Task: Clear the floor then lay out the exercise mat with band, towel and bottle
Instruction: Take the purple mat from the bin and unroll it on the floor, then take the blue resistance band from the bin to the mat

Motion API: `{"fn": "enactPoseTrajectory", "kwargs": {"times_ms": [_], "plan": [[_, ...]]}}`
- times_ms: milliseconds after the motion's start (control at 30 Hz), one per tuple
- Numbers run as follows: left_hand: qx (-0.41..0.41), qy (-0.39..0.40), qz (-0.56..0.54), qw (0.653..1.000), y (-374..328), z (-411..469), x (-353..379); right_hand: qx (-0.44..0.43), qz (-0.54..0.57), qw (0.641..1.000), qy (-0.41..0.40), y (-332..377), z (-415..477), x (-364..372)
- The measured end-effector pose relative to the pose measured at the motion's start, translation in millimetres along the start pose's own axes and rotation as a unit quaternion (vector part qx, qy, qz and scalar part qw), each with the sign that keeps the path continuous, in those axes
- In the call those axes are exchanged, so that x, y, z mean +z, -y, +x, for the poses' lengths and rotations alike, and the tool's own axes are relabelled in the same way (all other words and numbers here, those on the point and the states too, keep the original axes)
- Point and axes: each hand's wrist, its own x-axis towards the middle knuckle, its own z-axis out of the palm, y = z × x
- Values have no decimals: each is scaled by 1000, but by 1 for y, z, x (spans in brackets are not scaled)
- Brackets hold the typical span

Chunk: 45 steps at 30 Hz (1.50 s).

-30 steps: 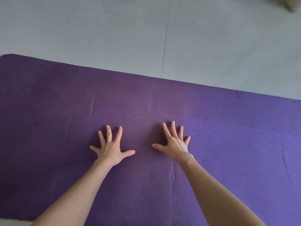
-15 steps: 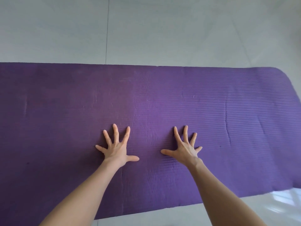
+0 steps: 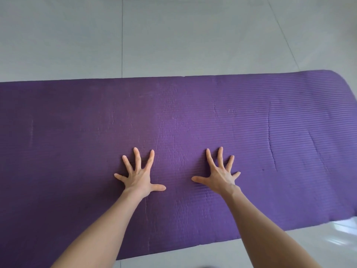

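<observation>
Head view: the mat lies unrolled across the frame from 9 o'clock to 3 o'clock on the tiled floor. Its rounded right end shows at about 2 o'clock, and its left end runs out of frame. The left hand and right hand are both spread wide, fingers splayed and straight. They press palm-down on the mat just below centre, side by side but apart, and grip nothing. The band, towel and bottle are not in view.

Likely risks from here:
- The floor looks smooth and glossy, with glare at 4 o'clock. A forward shove through the palms could slide the whole mat toward 12 o'clock instead of flattening it.
- Creases run across the foam at 3 o'clock, to the right of the right hand. Pressing only in the middle may leave them raised, so a bottle set there could stand unsteady.
- The right end curves a little at 2 o'clock, and I cannot tell whether it lies flat. If it curls back, a towel or band laid there may shift.
- Sideways drag with spread fingers could bunch the soft foam into a new ridge between the hands.
</observation>
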Motion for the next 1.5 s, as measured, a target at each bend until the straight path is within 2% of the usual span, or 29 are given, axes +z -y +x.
{"fn": "enactPoseTrajectory", "kwargs": {"times_ms": [167, 233, 333, 467, 600, 867, 1067, 1167, 1500], "plan": [[32, 12, 12, 999, 6, -14, -20, -10, 55, 998, 29, 6, -9, -16], [43, -7, -32, 999, 7, -36, -38, -34, 93, 995, 13, 16, -28, -32], [52, -56, -155, 985, -4, -82, -69, -60, 117, 991, -22, 32, -71, -61], [34, -79, -261, 962, -29, -164, -134, -57, 170, 983, -29, 43, -151, -128], [17, -75, -351, 933, -63, -260, -216, -44, 269, 962, -28, 50, -237, -213], [8, -106, -462, 880, -130, -424, -355, -52, 397, 915, -49, 50, -379, -378], [52, -129, -476, 868, -155, -528, -405, -66, 467, 877, -97, 30, -482, -444], [117, -132, -464, 868, -170, -585, -428, -74, 503, 849, -142, 12, -541, -474], [272, -82, -401, 871, -244, -679, -439, -50, 563, 779, -272, -72, -666, -488]]}}
